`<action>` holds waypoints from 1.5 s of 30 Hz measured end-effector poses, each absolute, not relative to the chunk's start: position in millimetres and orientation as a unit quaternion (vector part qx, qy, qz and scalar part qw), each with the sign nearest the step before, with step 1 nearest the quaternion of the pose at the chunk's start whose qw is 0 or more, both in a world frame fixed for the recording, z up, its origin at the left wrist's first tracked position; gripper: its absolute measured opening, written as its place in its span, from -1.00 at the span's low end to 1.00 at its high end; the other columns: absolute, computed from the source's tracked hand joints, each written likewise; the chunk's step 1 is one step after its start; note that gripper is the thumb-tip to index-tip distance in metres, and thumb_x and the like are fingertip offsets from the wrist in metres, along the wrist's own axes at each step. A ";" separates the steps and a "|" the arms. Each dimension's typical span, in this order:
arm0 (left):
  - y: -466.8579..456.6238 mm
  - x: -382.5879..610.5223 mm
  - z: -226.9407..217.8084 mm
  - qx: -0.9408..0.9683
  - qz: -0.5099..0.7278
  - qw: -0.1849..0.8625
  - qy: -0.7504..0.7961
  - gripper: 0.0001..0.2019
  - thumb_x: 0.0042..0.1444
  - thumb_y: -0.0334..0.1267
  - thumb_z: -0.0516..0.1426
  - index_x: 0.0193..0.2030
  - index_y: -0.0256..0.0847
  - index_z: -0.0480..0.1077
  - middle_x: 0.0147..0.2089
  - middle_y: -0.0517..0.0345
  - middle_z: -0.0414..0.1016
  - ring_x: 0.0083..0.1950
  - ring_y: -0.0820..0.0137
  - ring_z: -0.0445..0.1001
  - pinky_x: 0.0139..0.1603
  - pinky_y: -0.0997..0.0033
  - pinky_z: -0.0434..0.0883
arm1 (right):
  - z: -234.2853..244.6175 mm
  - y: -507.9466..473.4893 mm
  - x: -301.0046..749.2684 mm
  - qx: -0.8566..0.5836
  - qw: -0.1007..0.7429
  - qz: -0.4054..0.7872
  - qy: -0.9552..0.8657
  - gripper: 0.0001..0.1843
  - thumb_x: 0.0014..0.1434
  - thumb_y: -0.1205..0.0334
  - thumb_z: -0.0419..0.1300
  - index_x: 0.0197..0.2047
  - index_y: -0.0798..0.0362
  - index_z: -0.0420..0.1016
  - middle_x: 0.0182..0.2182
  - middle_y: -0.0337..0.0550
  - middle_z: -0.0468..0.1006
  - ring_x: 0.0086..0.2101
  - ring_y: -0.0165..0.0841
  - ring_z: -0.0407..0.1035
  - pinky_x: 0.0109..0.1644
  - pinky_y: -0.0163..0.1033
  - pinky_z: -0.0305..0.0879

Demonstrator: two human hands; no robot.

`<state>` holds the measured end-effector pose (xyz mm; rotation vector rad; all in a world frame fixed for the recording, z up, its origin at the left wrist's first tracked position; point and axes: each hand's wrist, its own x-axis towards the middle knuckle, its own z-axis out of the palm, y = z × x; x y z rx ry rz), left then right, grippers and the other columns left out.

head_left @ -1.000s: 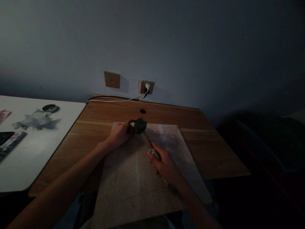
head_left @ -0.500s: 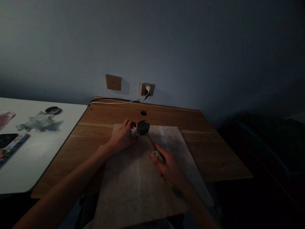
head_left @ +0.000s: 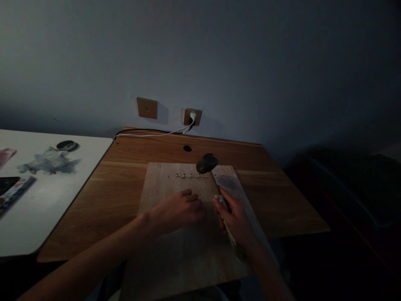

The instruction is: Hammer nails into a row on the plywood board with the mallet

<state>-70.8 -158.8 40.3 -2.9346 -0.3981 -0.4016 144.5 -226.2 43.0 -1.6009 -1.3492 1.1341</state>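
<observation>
My right hand (head_left: 233,215) is wrapped round the handle of a mallet (head_left: 207,163) with a dark, thick head. The mallet tilts up and away to the left, its head above the far part of a pale wooden board (head_left: 156,184). Along the board's far edge stands a row of several small nails (head_left: 190,175), some partly hidden behind the mallet. My left hand (head_left: 184,209) is over the board, left of the mallet's handle and nearer to me than the nails. Its fingers are curled and slightly blurred; whatever they may hold is hidden.
The board lies on a wooden desk (head_left: 266,196) and overhangs its near edge. At left, a white table (head_left: 46,209) carries a crumpled plastic bag (head_left: 50,161) and a dark round roll (head_left: 67,145). Cables (head_left: 150,134) run along the wall to a socket (head_left: 192,117).
My left hand has moved from the nail row toward me and to the right. The mallet and my right hand have shifted right, uncovering nails at the row's left part.
</observation>
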 end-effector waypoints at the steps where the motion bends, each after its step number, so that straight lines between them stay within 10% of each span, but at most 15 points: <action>1: -148.4 -80.7 40.9 -0.977 -0.148 0.042 -0.147 -0.85 0.31 -0.47 0.20 -0.12 -0.13 0.54 -0.22 0.07 0.63 -0.18 0.26 0.60 -0.11 0.27 0.47 | 43.1 -226.7 143.2 -0.623 0.371 0.444 -0.526 -0.38 0.38 -0.08 0.17 0.36 0.10 0.40 -0.57 -0.45 0.33 -0.72 -0.50 0.17 -0.72 -0.43 0.16; 11: -71.5 -159.6 9.6 -0.809 -0.283 -0.295 -0.423 -0.83 0.20 -0.24 0.20 -0.14 -0.16 0.62 -0.21 0.12 0.72 -0.22 0.30 0.67 -0.13 0.36 0.55 | 43.6 -222.2 124.1 -0.574 0.370 0.490 -0.541 -0.50 0.40 -0.01 0.17 0.28 0.06 0.48 -0.48 -0.43 0.32 -0.70 -0.55 0.18 -0.71 -0.45 0.15; 45: -78.8 -150.4 5.6 -0.778 -0.305 -0.265 -0.481 -0.42 0.04 -0.37 0.20 0.27 -0.25 0.44 -0.13 0.05 0.73 -0.13 0.19 0.69 -0.08 0.31 0.56 | 52.9 -213.2 80.3 -0.585 0.276 0.441 -0.622 -0.50 0.41 0.09 0.14 0.33 0.09 0.49 -0.50 -0.33 0.37 -0.66 -0.46 0.23 -0.67 -0.37 0.20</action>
